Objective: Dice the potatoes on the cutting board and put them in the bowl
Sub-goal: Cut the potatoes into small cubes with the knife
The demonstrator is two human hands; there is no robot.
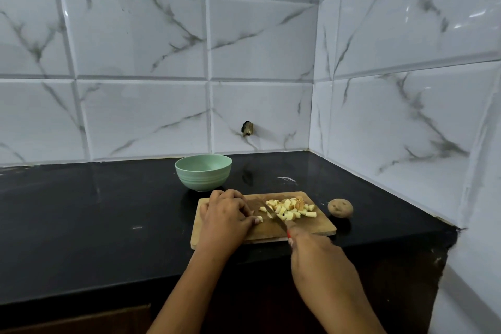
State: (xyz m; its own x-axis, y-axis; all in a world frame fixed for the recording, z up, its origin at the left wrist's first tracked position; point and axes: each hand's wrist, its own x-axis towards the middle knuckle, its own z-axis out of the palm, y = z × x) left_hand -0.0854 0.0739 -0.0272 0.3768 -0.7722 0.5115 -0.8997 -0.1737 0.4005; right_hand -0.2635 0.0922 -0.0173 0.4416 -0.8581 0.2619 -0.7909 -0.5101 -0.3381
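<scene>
A wooden cutting board (311, 228) lies on the black counter. Several pale potato cubes (288, 209) are heaped on its right half. My left hand (227, 214) rests on the board's left part with curled fingers and pinches a small potato piece (259, 219) at its fingertips. My right hand (311, 247) grips the red handle of a knife (271, 213), whose blade runs diagonally between the held piece and the heap. A pale green bowl (203, 172) stands just behind the board; nothing shows inside it. A whole unpeeled potato (340, 207) sits on the counter right of the board.
The black counter (108, 211) stretches to the left and ends in a front edge near me. White marble-look tiled walls close off the back and the right side, forming a corner (311, 149). A dark hole (247, 128) shows in the back tile.
</scene>
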